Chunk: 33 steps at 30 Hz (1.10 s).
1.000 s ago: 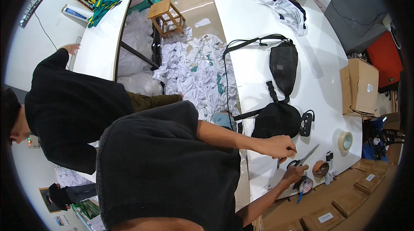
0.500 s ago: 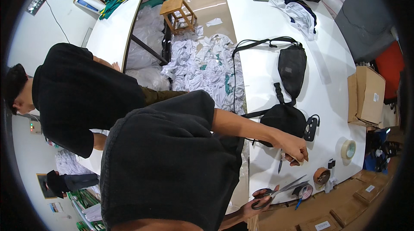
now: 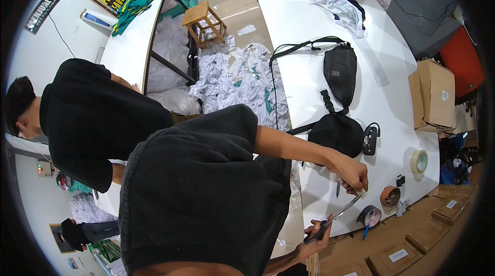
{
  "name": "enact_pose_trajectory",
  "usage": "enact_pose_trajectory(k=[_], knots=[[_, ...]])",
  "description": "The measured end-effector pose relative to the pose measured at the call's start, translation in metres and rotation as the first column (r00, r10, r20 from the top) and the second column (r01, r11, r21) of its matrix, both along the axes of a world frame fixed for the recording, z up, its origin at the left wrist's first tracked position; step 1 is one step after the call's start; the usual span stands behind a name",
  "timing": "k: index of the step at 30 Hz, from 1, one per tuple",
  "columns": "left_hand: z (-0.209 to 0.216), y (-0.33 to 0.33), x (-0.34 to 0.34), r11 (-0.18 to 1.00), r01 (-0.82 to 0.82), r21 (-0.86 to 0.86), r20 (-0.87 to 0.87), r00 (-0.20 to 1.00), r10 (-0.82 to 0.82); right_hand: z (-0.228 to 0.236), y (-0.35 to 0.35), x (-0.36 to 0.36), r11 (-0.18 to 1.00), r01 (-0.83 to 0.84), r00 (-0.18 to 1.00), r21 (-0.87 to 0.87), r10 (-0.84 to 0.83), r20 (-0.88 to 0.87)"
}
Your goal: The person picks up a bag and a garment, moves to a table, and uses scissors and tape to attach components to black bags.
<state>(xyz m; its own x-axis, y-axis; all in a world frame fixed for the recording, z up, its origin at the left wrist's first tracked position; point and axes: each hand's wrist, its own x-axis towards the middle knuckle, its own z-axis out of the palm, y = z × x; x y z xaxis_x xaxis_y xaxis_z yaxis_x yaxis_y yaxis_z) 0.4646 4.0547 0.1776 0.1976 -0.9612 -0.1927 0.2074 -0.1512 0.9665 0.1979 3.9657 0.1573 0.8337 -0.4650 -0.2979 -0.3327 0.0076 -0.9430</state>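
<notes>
My left hand [image 3: 351, 174] reaches over the white table [image 3: 314, 201], its fingers pinched together. A small pale bit shows at the fingertips, too small to name. My right hand [image 3: 315, 236], lower in the view at the table's edge, grips scissors [image 3: 346, 207] by their dark handles. The blades point up toward my left hand, their tips close to its fingers; whether they touch cannot be seen. Next to my left hand lies a slim pen-like item [image 3: 338, 189]. Just beyond it sits a rounded black pouch [image 3: 336, 136].
A black bag [image 3: 340, 72] with straps, a black power strip [image 3: 369, 140], clear tape [image 3: 419, 161], brown tape [image 3: 390, 196] and another tape roll [image 3: 370, 216] lie on the table. Cardboard boxes [image 3: 394, 258] line its near edge. White cloth scraps [image 3: 227, 80] cover the floor. A person [image 3: 98, 121] stands at left.
My right hand has lifted the scissors toward my left hand, and the blades now look closer together. The left hand stays pinched, and the whole view has shifted slightly.
</notes>
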Motion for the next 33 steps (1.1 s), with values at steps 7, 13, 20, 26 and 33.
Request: enact_pose_trajectory(k=[7,13,20,26,33], knots=[[-0.009,-0.004,-0.003,1.000,0.000,0.019,0.038,0.999,0.000,-0.004,0.001,-0.001,0.999,-0.024,0.996,0.021,0.023,0.081],[-0.008,-0.009,-0.007,1.000,0.015,-0.011,0.027,1.000,-0.015,-0.006,0.002,-0.004,0.991,0.058,0.997,0.120,-0.065,0.052],[0.000,-0.009,0.000,0.997,0.071,-0.043,0.237,0.970,-0.059,-0.010,-0.017,-0.017,0.967,0.240,0.965,-0.079,-0.229,0.132],[-0.124,-0.078,0.001,0.985,0.014,-0.171,0.953,0.255,0.162,-0.006,-0.014,-0.001,0.968,0.093,0.996,-0.232,-0.093,0.008],[-0.071,-0.061,0.011,0.958,-0.281,0.064,0.261,0.931,0.255,-0.048,-0.034,-0.024,0.949,0.103,0.994,-0.299,-0.107,0.004]])
